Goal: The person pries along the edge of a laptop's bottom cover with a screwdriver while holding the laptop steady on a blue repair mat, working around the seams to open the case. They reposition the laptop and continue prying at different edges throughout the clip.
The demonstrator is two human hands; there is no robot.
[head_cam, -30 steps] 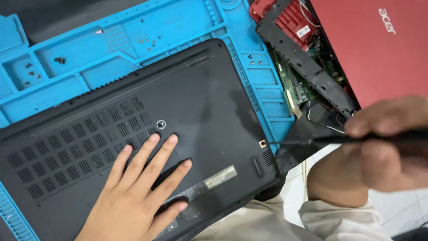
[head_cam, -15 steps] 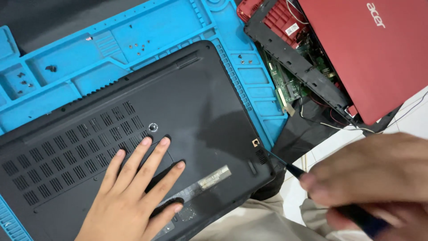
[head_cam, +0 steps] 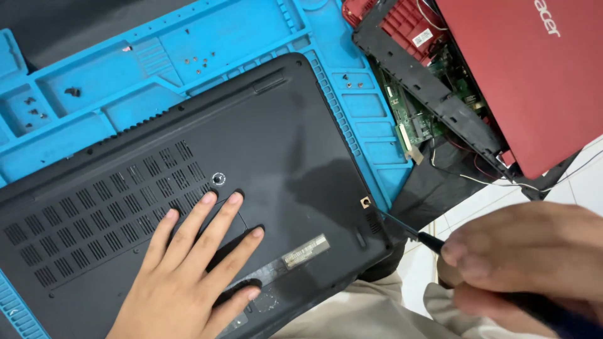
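Black laptop [head_cam: 188, 188] under flat left hand [head_cam: 188, 276]; screwdriver [head_cam: 427, 238] in right hand [head_cam: 527, 263].

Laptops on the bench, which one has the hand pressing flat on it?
The black laptop, lying underside up on the blue repair mat, under the left hand. The red laptop at upper right is untouched, its circuit board exposed.

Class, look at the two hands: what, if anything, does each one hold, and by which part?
The right hand grips a screwdriver by its dark handle. The left hand holds nothing; it lies flat on the black laptop's underside.
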